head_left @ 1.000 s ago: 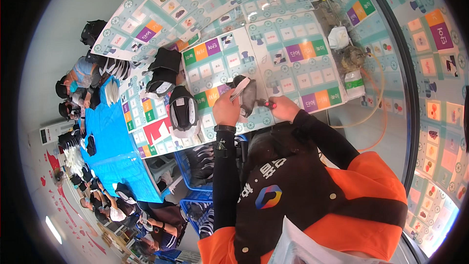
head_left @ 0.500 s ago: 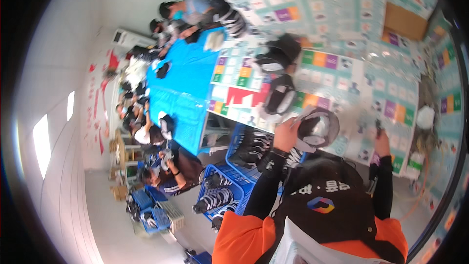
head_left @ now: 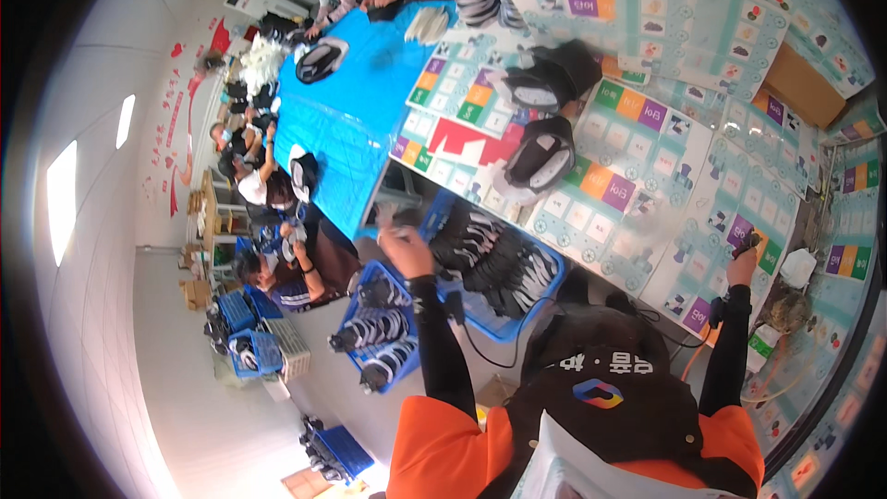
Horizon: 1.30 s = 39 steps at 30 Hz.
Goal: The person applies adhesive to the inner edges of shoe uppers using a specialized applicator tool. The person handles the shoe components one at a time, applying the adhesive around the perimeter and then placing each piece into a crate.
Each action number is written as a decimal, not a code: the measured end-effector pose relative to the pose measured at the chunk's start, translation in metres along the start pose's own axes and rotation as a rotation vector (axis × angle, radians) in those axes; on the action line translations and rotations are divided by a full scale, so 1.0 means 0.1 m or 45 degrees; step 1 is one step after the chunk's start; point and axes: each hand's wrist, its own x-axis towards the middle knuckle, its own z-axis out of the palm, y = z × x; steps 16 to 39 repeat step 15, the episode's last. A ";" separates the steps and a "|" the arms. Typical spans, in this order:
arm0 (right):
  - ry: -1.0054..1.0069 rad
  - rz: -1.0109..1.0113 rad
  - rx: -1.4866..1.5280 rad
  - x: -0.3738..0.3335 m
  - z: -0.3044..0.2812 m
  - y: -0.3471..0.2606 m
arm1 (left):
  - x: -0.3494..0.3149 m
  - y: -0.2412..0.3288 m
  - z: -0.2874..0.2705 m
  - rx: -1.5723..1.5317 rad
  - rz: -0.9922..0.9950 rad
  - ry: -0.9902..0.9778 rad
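My left hand (head_left: pixel 407 249) reaches out over the gap beside the blue table. Its fingers are blurred but look apart, and no cap shows in it. My right hand (head_left: pixel 742 266) is closed around a small dark object (head_left: pixel 748 242) at the right side of the patterned table; its kind is unclear. Between my hands, a black and grey cap (head_left: pixel 538 162) lies on the patterned table with its inside showing. Behind it sits a stack of dark caps (head_left: pixel 554 74). A dark cap with a pale edge (head_left: pixel 321 59) is over the blue table, whether resting or in the air I cannot tell.
The patterned table (head_left: pixel 637 240) adjoins the blue-covered table (head_left: pixel 356 129). Below my left arm stand blue crates (head_left: pixel 504 325) with nested caps (head_left: pixel 485 249). A black cord (head_left: pixel 476 346) loops nearby. Several people work along the blue table. A white bag (head_left: pixel 798 268) is at the right.
The grey cap has left my left hand, which has swung out to the left. My right hand still holds the small dark object. The whole view has shifted and turned.
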 end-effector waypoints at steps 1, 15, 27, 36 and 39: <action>0.050 -0.028 -0.093 0.06 0.09 0.06 | -0.47 -0.12 0.15 0.172 0.095 -0.192; -0.337 -0.690 -0.355 -0.81 -0.31 -1.07 | -6.18 -1.60 -0.56 -0.607 -2.420 -2.101; -0.337 -0.690 -0.355 -0.81 -0.31 -1.07 | -6.18 -1.60 -0.56 -0.607 -2.420 -2.101; -0.337 -0.690 -0.355 -0.81 -0.31 -1.07 | -6.18 -1.60 -0.56 -0.607 -2.420 -2.101; -0.337 -0.690 -0.355 -0.81 -0.31 -1.07 | -6.18 -1.60 -0.56 -0.607 -2.420 -2.101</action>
